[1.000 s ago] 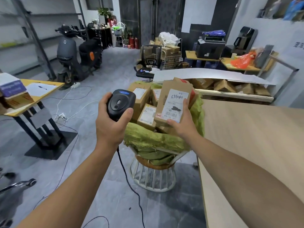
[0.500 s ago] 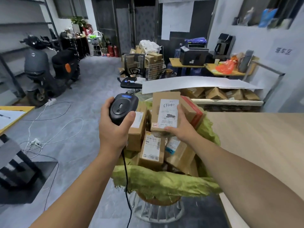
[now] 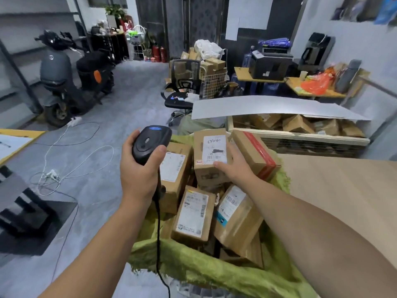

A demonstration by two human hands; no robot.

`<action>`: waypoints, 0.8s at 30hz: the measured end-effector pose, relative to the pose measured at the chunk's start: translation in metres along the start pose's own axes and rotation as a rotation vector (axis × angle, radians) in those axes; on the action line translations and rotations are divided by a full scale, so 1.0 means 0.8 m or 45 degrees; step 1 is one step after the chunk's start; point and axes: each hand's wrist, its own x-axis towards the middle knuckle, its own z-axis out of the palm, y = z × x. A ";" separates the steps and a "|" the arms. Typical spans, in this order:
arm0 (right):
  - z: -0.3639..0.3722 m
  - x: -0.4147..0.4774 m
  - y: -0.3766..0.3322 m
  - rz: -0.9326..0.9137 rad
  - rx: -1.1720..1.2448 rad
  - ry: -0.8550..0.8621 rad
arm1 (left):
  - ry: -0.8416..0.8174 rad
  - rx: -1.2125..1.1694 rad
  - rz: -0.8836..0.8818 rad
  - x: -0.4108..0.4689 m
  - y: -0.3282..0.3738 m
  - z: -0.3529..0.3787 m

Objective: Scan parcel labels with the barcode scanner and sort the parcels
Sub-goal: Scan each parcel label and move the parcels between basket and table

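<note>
- A cluttered storeroom, scooter (image 3: 64, 80) upper left.
- Centre frame, the left hand (image 3: 137, 171) grips a barcode scanner (image 3: 150, 145).
- The right hand (image 3: 236, 166) holds a labelled parcel (image 3: 209, 155) above a green sack (image 3: 214, 269).

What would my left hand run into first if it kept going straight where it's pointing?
Nothing close. The left hand, holding the scanner, points just left of the boxes; the office chair looks first in line, though depth is unclear.
</note>
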 end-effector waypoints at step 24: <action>0.005 -0.056 0.005 -0.113 -0.213 0.335 | -0.215 0.006 0.053 -0.018 -0.003 -0.010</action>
